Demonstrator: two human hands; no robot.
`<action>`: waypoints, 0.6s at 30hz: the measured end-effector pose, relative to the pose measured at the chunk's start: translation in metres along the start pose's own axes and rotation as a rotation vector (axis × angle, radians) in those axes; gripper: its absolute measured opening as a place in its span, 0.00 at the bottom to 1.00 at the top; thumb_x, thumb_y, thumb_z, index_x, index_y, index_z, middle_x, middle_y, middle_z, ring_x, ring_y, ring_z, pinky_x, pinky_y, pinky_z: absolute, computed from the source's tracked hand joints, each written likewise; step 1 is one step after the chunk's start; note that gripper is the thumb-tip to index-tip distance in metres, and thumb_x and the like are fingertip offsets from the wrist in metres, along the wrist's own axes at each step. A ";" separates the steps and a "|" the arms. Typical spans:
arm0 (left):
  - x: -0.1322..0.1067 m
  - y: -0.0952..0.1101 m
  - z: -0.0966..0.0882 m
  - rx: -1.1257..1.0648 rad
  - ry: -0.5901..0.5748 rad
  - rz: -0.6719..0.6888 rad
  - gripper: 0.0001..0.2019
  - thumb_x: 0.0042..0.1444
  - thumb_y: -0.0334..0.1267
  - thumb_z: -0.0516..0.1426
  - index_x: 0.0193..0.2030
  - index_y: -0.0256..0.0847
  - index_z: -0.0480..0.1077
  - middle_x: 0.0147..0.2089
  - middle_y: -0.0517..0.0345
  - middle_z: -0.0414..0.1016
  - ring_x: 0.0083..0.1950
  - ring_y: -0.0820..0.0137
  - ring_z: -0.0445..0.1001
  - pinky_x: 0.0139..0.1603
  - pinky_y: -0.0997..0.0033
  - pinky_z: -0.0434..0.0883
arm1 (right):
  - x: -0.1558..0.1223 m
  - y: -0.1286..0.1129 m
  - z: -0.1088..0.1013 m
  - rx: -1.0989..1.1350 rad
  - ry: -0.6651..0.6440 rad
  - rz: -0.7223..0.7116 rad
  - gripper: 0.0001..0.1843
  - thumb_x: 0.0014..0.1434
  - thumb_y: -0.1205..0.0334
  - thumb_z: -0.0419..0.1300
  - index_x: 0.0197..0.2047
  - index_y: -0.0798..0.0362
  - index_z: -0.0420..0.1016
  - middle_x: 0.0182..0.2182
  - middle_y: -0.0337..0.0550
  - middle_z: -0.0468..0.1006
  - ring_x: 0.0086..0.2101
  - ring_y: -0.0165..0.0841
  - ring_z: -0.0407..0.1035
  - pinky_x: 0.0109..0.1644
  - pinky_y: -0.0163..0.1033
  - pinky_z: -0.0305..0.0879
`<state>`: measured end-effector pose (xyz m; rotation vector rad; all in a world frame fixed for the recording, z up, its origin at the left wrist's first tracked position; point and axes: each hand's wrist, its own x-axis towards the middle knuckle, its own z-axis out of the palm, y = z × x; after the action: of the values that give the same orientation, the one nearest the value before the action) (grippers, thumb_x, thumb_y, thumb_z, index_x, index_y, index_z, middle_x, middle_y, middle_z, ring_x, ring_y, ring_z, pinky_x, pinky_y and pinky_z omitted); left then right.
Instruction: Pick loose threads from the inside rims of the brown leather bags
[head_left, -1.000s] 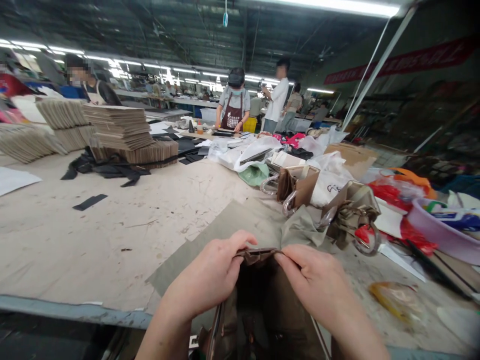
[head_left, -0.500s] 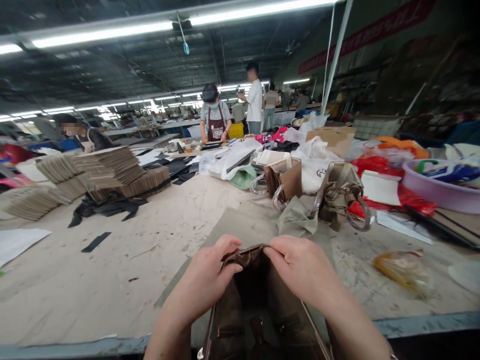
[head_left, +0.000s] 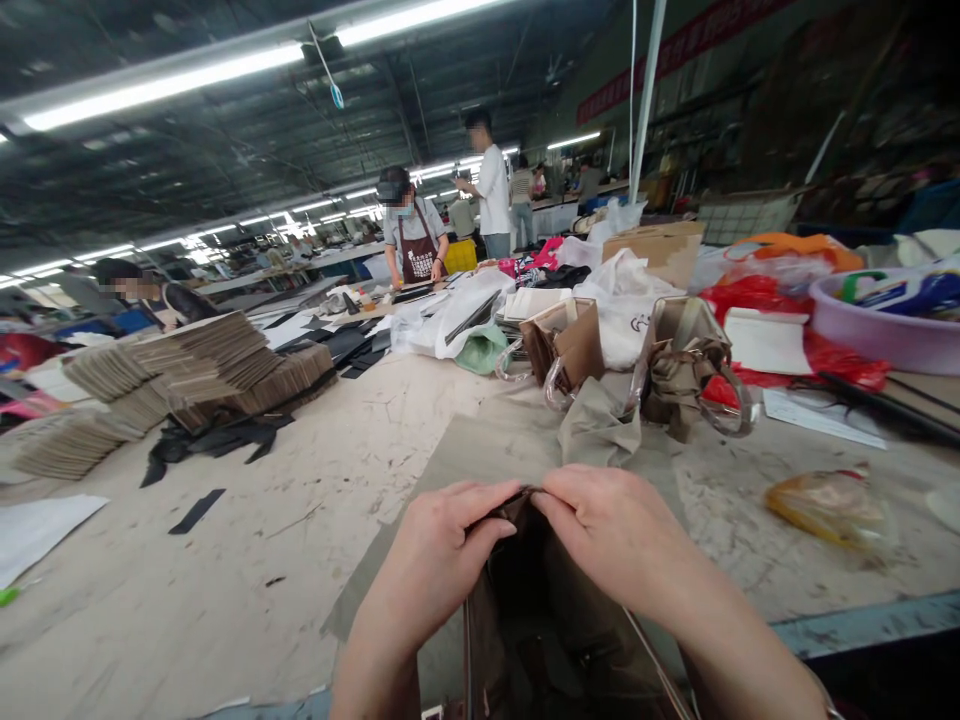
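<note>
The dark brown soft leather bag (head_left: 547, 620) sits at the worktop (head_left: 225, 560) edge; the left hand (head_left: 442, 545) and right hand (head_left: 607, 535) pinch its top rim.

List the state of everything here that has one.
left hand, pinching brown bag rim
right hand, pinching the same rim
brown bag, mouth open, held at the top
grey sheet, flat on table
tan bags, upright, tops open
cardboard stacks, piled, slanting
basin, holding items
</note>
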<state>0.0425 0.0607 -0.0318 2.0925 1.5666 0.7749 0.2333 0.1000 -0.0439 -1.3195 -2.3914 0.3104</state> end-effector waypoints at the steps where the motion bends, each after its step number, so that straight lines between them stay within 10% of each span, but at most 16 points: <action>1: 0.000 -0.001 0.001 -0.010 0.006 0.017 0.17 0.58 0.31 0.58 0.53 0.48 0.74 0.48 0.61 0.80 0.46 0.69 0.77 0.50 0.71 0.72 | 0.000 0.000 0.000 0.005 -0.001 0.001 0.15 0.66 0.61 0.51 0.27 0.50 0.70 0.28 0.37 0.75 0.31 0.32 0.69 0.34 0.38 0.51; 8: -0.007 -0.009 -0.002 -0.080 0.059 -0.029 0.12 0.60 0.38 0.57 0.49 0.46 0.77 0.45 0.58 0.81 0.44 0.67 0.79 0.49 0.68 0.73 | 0.000 -0.002 0.000 0.009 0.001 -0.012 0.15 0.66 0.61 0.51 0.27 0.50 0.70 0.28 0.36 0.75 0.31 0.32 0.69 0.34 0.38 0.50; 18: 0.006 -0.031 -0.009 -0.787 -0.125 -0.391 0.13 0.54 0.45 0.62 0.39 0.37 0.81 0.39 0.51 0.83 0.38 0.67 0.77 0.44 0.69 0.71 | 0.001 -0.006 0.000 0.045 0.022 -0.024 0.15 0.64 0.64 0.52 0.26 0.51 0.69 0.25 0.36 0.74 0.28 0.31 0.68 0.32 0.39 0.49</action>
<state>0.0149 0.0750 -0.0433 1.2033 1.2537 0.8983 0.2283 0.0978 -0.0416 -1.2667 -2.3668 0.3388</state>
